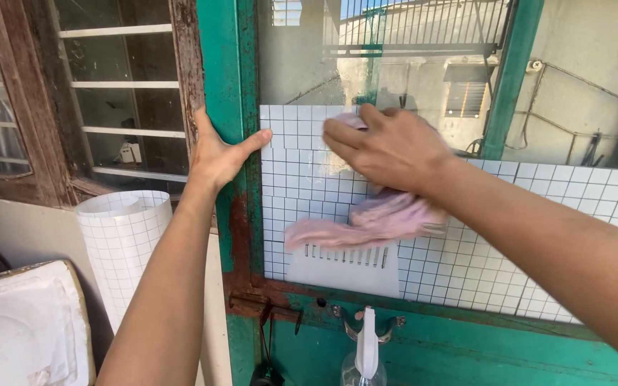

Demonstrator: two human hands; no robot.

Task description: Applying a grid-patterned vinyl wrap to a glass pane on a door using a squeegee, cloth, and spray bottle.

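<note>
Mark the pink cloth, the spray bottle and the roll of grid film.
pink cloth (373,221), head view, middle of hanging fold
spray bottle (365,350), head view, white trigger head
roll of grid film (124,243), head view, curved side

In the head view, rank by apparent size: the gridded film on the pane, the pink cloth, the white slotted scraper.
1. White gridded film on the glass pane: largest.
2. Pink cloth and white slotted scraper: look alike; the cloth is blurred and overlaps the scraper, so unranked.

Left hand (216,154) is reaching up on a straight arm, palm flat, fingers together pointing up, thumb splaying out to its right. Right hand (388,146) is coming in from the right, knuckles up, fingers curling and pressing forward.
</note>
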